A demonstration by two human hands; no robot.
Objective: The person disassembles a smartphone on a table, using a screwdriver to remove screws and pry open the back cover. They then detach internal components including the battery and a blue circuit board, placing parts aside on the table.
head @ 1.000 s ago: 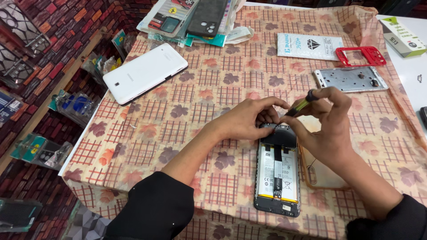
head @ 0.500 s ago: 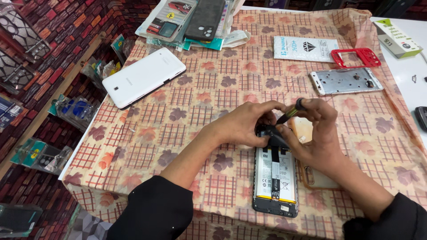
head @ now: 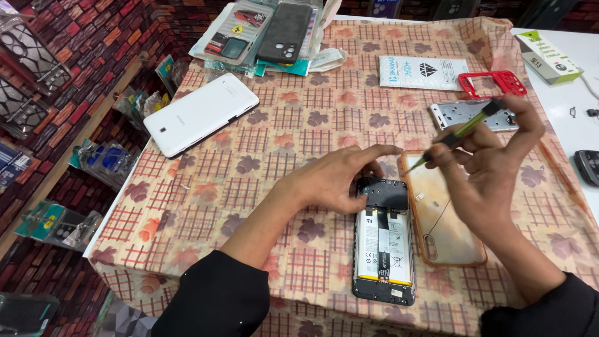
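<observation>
I had the opened phone point(head: 384, 249) lying flat on the checked cloth point(head: 262, 156), back cover off, battery point(head: 382, 246) showing, its length running away from me; my left hand point(head: 334, 181) lay over its top end, palm down, fingers spread and loose, the fingertips point(head: 365, 195) touching the dark upper frame; nothing was clasped in that hand, it only pressed on the phone. My right hand point(head: 493, 156) was up off the table, to the right of the phone and above it, pinched tight around a thin screwdriver point(head: 458, 132) with a yellow-green shaft and a dark cap; the tip pointed down and left toward the phone's top right corner, clear of it and not touching. So the phone sat under my left fingers and just left of and below the tool grip. Just beside the phone on the right lay an orange-rimmed clear case point(head: 446, 224), partly under my right wrist. Further back on the cloth: a silver frame point(head: 462, 115), partly behind the screwdriver; a red frame point(head: 493, 83); a white packet point(head: 421, 72); a white tablet point(head: 199, 113) face down, well apart to the left; a pile of packaged cases point(head: 262, 31) at the far edge; a small box point(head: 549, 56) on the white table to the right.
</observation>
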